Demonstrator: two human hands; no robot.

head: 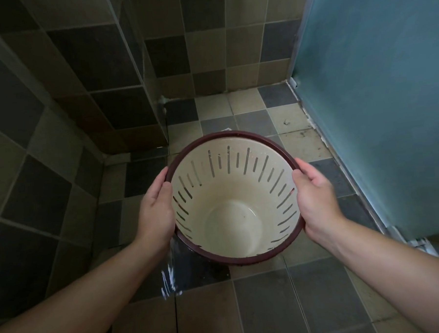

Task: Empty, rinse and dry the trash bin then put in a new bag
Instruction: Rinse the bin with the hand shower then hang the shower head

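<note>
A round cream trash bin (230, 191) with slotted walls and a dark red rim is held over the tiled floor, its opening facing up toward me. The inside holds no bag and no rubbish, and a thin film of water shows on its bottom. My left hand (156, 210) grips the rim on the left side, thumb inside. My right hand (316, 199) grips the rim on the right side. Water runs down from the bin's lower left edge onto the floor (168, 278).
Checkered dark and beige tiles cover the floor (271, 303) and the walls (94, 71). A clear glass partition (136, 56) stands at the back left. A frosted blue-green door panel (377, 94) closes the right side.
</note>
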